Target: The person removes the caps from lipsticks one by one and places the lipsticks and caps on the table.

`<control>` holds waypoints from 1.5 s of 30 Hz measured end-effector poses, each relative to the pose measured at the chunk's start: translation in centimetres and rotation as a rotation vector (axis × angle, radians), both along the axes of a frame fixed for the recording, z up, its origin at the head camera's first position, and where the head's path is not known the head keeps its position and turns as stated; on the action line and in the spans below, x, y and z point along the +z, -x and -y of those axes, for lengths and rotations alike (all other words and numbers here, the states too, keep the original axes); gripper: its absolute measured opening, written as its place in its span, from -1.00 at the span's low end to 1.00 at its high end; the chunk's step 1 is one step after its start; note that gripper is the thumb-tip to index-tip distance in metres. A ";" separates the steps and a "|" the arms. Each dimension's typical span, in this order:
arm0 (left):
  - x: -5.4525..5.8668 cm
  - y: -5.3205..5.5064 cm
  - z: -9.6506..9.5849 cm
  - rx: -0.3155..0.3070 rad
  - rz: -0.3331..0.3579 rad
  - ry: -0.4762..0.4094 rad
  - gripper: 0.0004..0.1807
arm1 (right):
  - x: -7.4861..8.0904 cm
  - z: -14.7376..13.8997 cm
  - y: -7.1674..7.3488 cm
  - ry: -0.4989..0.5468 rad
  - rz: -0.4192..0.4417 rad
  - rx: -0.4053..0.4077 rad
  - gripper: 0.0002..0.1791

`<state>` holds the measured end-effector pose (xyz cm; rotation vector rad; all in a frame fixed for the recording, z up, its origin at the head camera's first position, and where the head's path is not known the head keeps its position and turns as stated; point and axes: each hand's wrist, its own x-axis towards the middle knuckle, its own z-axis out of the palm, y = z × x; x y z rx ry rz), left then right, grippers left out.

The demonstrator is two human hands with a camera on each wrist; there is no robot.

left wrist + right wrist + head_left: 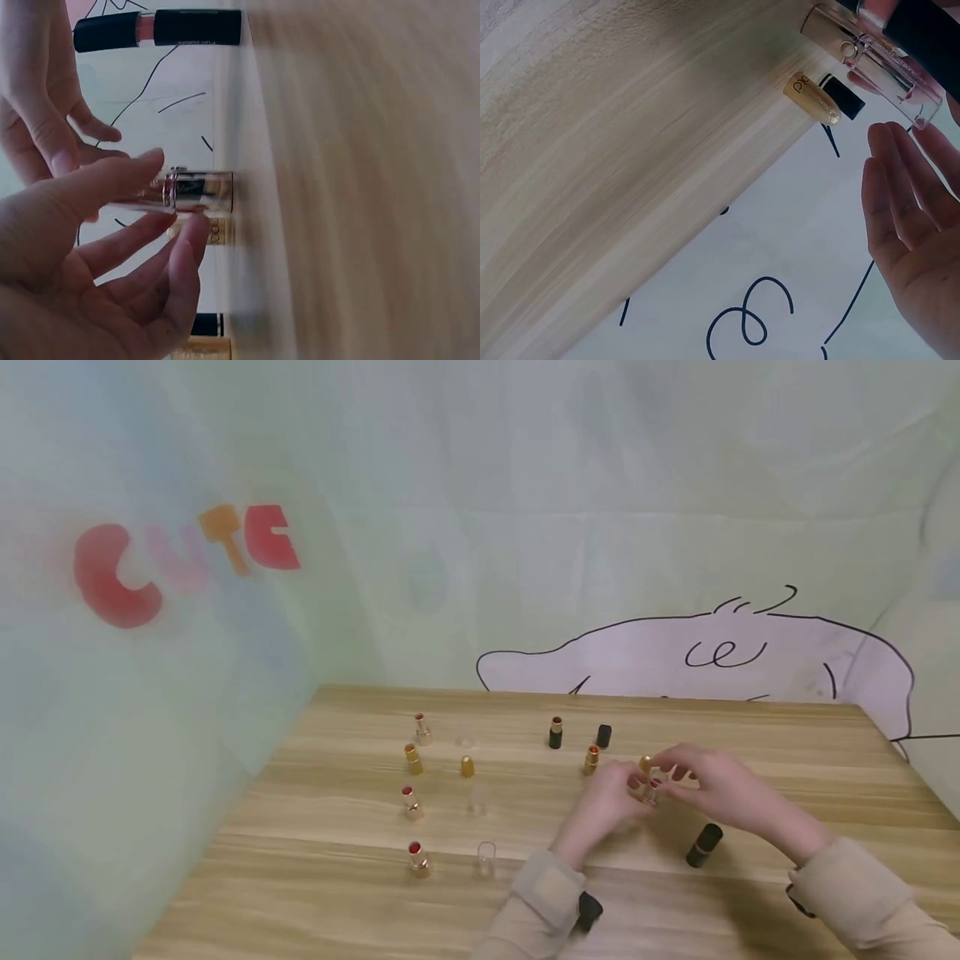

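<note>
In the head view my left hand (609, 797) and right hand (716, 785) meet at a rose-gold lipstick (652, 791) on the right half of the table. The left wrist view has my left thumb and fingers around its shiny base (202, 191), which stands upright on the wood. A clear cap (900, 79) sits over its upper part in the right wrist view. My right fingers (900, 180) are at the cap's top end; the right thumb is hidden there, but in the head view thumb and index pinch the cap. Close behind stands a gold cap (810, 99).
A black lip gloss tube (704, 845) stands near my right wrist. Behind my hands are a gold lipstick (592, 760), a black lipstick (556, 733) and a black cap (603, 736). Leftward, several uncapped lipsticks (413, 803) stand in a column beside clear caps (487, 857) and a gold cap (467, 767).
</note>
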<state>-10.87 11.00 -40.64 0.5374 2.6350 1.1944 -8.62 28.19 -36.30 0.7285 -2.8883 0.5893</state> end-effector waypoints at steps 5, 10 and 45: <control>-0.2 0.3 -0.9 0.022 -0.037 0.048 -0.77 | -0.3 0.3 0.4 0.000 -0.004 0.032 -0.70; -0.2 0.5 -1.5 0.066 -0.066 0.118 -0.82 | -0.6 0.4 0.6 0.015 0.026 0.051 -0.72; 1.8 -0.6 -0.7 0.019 -0.074 0.123 -0.83 | -0.5 -1.7 -1.4 0.241 -0.149 0.034 -0.71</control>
